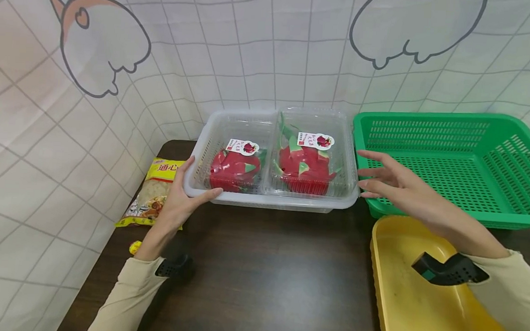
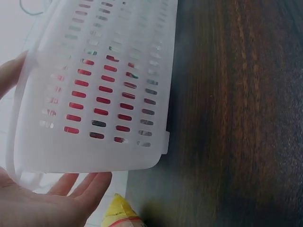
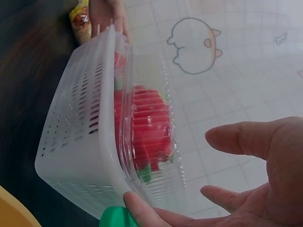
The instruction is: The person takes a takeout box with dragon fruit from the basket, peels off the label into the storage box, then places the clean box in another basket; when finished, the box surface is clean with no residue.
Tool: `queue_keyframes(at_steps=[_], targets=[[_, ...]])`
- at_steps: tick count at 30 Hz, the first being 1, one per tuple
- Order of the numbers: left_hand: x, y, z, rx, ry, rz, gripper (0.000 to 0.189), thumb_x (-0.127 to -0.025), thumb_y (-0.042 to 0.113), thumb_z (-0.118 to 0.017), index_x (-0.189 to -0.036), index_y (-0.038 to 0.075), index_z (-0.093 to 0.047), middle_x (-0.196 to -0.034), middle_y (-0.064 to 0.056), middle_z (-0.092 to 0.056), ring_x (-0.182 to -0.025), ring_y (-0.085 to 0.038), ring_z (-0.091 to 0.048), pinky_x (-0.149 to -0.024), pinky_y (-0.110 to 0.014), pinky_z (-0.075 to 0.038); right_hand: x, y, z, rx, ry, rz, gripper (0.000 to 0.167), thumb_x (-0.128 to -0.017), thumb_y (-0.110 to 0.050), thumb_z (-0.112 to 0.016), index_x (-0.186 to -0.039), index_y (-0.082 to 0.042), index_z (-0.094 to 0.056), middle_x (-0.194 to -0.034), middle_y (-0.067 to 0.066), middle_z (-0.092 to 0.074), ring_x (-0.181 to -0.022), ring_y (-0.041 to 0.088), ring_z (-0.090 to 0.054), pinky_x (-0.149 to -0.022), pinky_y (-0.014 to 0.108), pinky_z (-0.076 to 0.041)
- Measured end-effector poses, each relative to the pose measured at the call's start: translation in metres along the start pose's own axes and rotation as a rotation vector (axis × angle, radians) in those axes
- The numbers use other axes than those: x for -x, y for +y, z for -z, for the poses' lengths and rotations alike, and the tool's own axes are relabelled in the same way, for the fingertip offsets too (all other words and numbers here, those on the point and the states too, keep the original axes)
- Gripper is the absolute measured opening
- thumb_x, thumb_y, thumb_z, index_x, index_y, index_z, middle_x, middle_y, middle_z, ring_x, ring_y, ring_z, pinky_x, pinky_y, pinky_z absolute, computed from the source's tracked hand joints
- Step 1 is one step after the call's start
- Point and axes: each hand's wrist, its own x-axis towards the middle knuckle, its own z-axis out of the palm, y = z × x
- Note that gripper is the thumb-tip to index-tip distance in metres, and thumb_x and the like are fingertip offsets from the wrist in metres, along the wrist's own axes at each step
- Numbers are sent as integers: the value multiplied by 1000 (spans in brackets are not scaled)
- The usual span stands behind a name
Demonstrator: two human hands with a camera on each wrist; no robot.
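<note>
A white perforated plastic basket stands on the dark table against the back curtain. Inside it, side by side, are two clear plastic boxes of red dragon fruit, a left box and a right box, each with a fruit label. My left hand grips the basket's left front corner, thumb over the rim and fingers beneath it in the left wrist view. My right hand is beside the basket's right side, fingers spread, with one fingertip right at the rim.
A green basket stands at the right, with a yellow tray in front of it under my right forearm. At the left, beside my left wrist, lie a yellow-topped food packet and a small yellow item.
</note>
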Motion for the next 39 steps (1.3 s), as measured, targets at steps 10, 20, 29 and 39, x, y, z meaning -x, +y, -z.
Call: queue_keyframes(at_steps=[10,20,29,39], targets=[[-2,1,0,-18,-9,11,99,-93,25,-78,-167,22,-13,-165,-11,-27,-145,-33,-29,-116,-59,-39,-3,9,12,-259,-32,-41,63,-111,-25,-52,-164,-10,-21,-158,24,-43,-115,18,-69,-93,27,-57],[-1,1,0,-31,-10,32,101,-93,27,-79,-168,23,-12,-165,-13,-26,-146,-35,-29,-116,-60,-38,-7,19,15,-532,13,-44,40,-113,-23,-46,-151,-16,-36,-133,1,-66,-116,17,-70,-89,41,-61],[-2,2,5,-24,0,3,98,-93,27,-78,-167,22,-13,-165,-12,-26,-145,-35,-28,-117,-60,-37,-9,12,18,-695,-5,46,34,-114,-22,-44,-146,-14,-42,-136,4,-67,-122,20,-67,-91,44,-61],[0,-1,3,-24,-11,5,99,-93,28,-78,-167,22,-13,-164,-13,-28,-145,-35,-30,-116,-60,-39,-14,10,10,-651,-3,-15,50,-113,-23,-45,-160,-17,-28,-152,10,-45,-125,19,-63,-92,43,-60]])
